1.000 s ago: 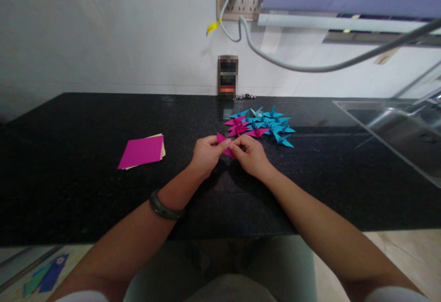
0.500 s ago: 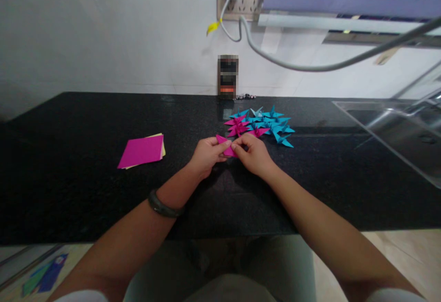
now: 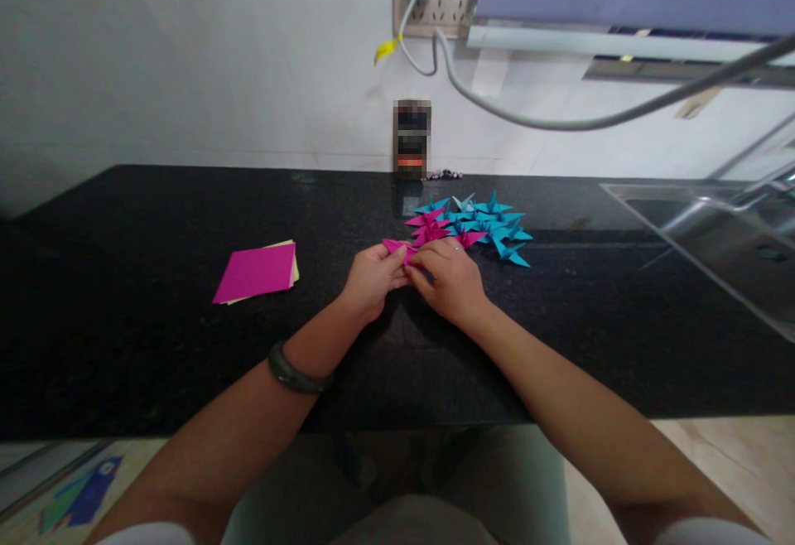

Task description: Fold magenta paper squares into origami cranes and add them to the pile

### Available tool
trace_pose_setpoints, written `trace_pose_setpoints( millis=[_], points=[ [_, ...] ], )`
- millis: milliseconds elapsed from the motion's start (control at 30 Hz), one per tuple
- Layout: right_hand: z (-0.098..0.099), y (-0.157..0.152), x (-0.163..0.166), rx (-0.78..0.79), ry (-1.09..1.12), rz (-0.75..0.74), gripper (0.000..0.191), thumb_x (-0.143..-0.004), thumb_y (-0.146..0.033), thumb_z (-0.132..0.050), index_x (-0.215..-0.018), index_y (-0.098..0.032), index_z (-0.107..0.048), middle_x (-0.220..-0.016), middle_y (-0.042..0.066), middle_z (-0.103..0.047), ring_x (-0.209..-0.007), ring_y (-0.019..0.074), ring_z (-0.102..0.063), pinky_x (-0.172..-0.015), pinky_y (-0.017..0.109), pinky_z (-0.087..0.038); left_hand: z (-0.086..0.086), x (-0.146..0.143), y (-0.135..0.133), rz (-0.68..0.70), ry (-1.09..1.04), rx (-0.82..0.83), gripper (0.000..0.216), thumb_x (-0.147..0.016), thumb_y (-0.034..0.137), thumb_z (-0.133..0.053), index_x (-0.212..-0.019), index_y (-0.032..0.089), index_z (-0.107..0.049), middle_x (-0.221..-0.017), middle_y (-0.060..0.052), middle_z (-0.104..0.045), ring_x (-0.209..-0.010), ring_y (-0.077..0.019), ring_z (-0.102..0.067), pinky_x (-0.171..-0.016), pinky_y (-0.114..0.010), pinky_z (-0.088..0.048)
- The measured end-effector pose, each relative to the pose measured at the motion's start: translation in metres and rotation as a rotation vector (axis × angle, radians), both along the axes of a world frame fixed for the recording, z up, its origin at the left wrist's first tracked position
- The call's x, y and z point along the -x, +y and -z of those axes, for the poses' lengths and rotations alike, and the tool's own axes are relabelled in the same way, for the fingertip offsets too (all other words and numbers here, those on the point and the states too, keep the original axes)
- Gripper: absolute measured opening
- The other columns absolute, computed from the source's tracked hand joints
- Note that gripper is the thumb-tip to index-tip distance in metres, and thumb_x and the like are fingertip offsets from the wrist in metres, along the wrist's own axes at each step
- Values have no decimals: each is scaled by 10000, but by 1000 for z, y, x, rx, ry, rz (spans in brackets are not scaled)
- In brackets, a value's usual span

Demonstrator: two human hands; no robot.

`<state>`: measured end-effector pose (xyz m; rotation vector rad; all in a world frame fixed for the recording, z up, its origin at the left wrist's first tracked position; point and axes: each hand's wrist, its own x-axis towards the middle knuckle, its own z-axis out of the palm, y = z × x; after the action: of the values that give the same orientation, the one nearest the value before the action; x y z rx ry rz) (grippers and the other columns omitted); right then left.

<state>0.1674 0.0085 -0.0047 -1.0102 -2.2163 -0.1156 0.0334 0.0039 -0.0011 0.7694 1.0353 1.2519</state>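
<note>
- One folded magenta origami paper is resting between both hands, just in front of the cranes.
- Left hand: fingers are pinching its left end.
- Right hand: fingers are gripping its right end, covering more of it than half a second ago; folding is probably continuing there.
- Magenta cranes and blue cranes are clustering beyond.
- Paper sheets are lying stacked, well to the left.
- Black granite counter is running along a pale wall, with a sink sitting at right.

No readable lettering, numbers or signs
</note>
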Motion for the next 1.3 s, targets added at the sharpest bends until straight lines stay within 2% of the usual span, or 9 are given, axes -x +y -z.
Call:
trace_pose_setpoints(
  millis=[200,400,533,733,833,933,1033,1167,1300],
  points=[
    [3,2,0,97,83,-10,168,-822,-171,-459,-776,-168,-621,-844,84,-603,-822,197,-506,-738,333,-412,1,-2,-1,11,44,-63,122,-764,219,-576,-832,123,-610,-634,-8,-636,-551,-90,-598,-607,-236,-491],
    [9,8,3,259,351,11,150,-736,-139,-535,-592,-173,-563,-670,36,-550,-694,164,-515,-668,307,-420,4,-4,-2,37,82,-88,203,-733,291,-612,-852,127,-618,-674,-23,-660,-578,-98,-603,-662,-274,-493],
    [10,10,3,375,486,21,179,-700,-139,-566,-528,-174,-532,-664,25,-534,-675,149,-516,-623,281,-416,2,-5,-4,57,132,-101,217,-648,227,-680,-830,123,-626,-707,-21,-668,-614,-93,-597,-644,-241,-486],
    [9,10,1,362,452,-18,112,-720,-179,-566,-613,-178,-599,-706,27,-544,-722,156,-515,-683,307,-416,-2,-1,-2,32,216,-98,207,-684,137,-619,-890,118,-620,-720,-25,-672,-610,-85,-596,-598,-202,-475],
    [7,11,1,385,531,27,71,-722,-221,-563,-708,-177,-617,-736,28,-565,-719,153,-517,-670,299,-422,-5,1,-1,30,280,-106,254,-713,110,-576,-965,116,-603,-677,-17,-661,-574,-89,-597,-553,-190,-465],
    [6,12,0,545,713,45,169,-735,-310,-548,-787,-163,-613,-714,17,-584,-627,128,-508,-585,265,-419,-7,2,-1,78,318,-141,281,-707,92,-569,-984,127,-599,-636,0,-646,-544,-89,-590,-530,-186,-461],
    [6,12,-1,773,795,-36,236,-725,-380,-561,-700,-151,-608,-577,-18,-544,-493,91,-455,-474,224,-380,-3,2,0,97,334,-198,281,-704,96,-570,-981,141,-596,-624,9,-631,-530,-86,-581,-521,-185,-467],
    [5,9,1,939,906,-109,279,-654,-423,-645,-662,-150,-584,-520,-41,-521,-411,66,-427,-389,197,-355,5,3,4,37,328,-272,337,-684,136,-607,-1019,165,-582,-744,-4,-632,-543,-81,-580,-534,-204,-484],
    [6,8,4,908,1023,-117,269,-660,-411,-645,-656,-158,-554,-488,-52,-511,-380,61,-433,-383,191,-356,8,2,4,-123,278,-229,213,-647,209,-669,-834,134,-600,-725,-1,-612,-557,-81,-578,-582,-241,-508]
  ],
)
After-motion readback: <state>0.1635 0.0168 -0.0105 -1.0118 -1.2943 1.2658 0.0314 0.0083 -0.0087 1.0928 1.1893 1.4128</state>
